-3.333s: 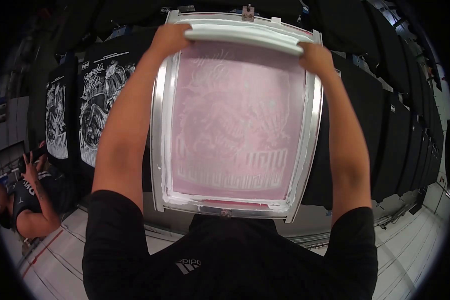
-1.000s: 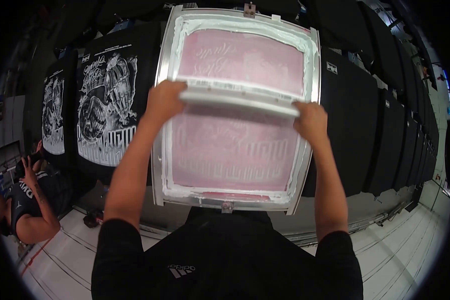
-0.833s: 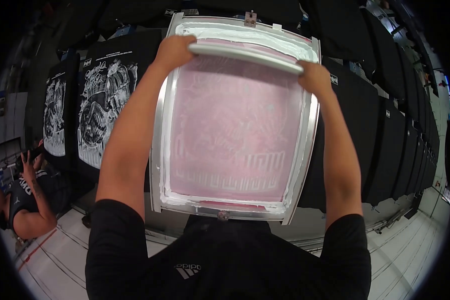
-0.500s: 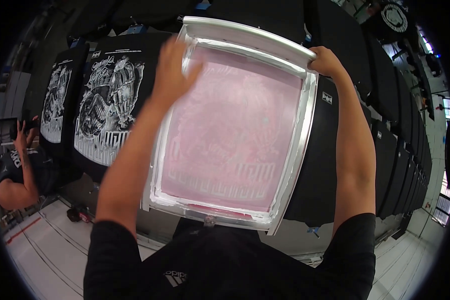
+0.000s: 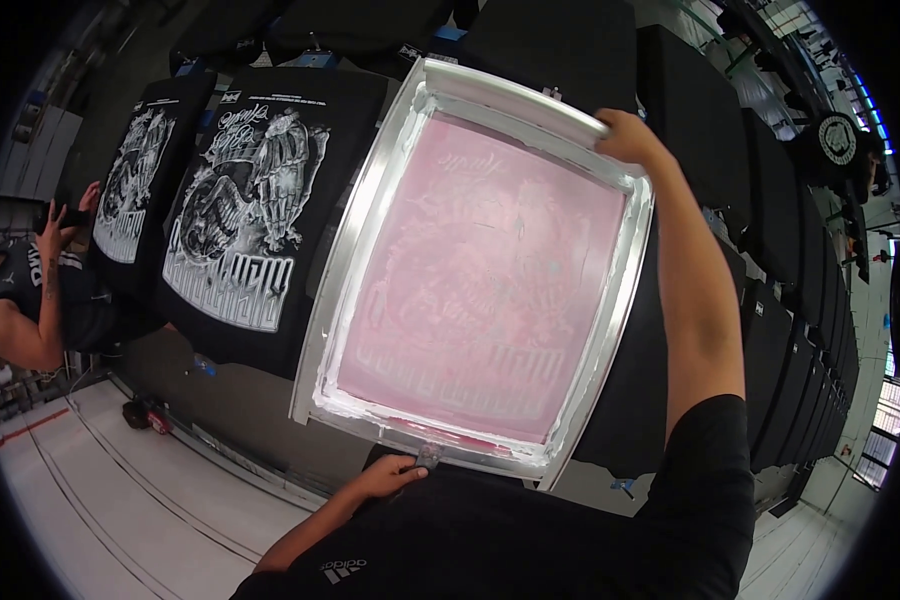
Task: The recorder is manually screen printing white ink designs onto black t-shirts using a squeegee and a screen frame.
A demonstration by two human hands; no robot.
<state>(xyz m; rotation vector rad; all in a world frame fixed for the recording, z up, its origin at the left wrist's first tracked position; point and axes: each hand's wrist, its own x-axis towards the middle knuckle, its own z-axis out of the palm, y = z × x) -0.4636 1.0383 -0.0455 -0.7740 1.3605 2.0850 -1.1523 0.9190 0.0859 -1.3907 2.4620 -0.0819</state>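
Note:
A screen-printing frame (image 5: 610,330) lies in front of me, its silver metal sides taped white around a pink mesh (image 5: 470,290) with a faint pale design. My right hand (image 5: 625,138) grips the far edge of the frame near its far right corner, fingers curled over the metal. At the near edge my left hand (image 5: 390,476) has its fingers closed at a small grey knob (image 5: 428,456), thumb lying against it. What lies beneath the mesh is hidden.
To the left, black shirts with a white print, one nearer (image 5: 245,200) and one farther (image 5: 135,180), lie on boards. More black shirts (image 5: 555,40) spread beyond and to the right. At far left a person (image 5: 45,280) holds up a dark device (image 5: 65,215).
My left hand has come from the far left side of the frame down to the knob at its near edge. The right hand stays on the far edge. The view has shifted.

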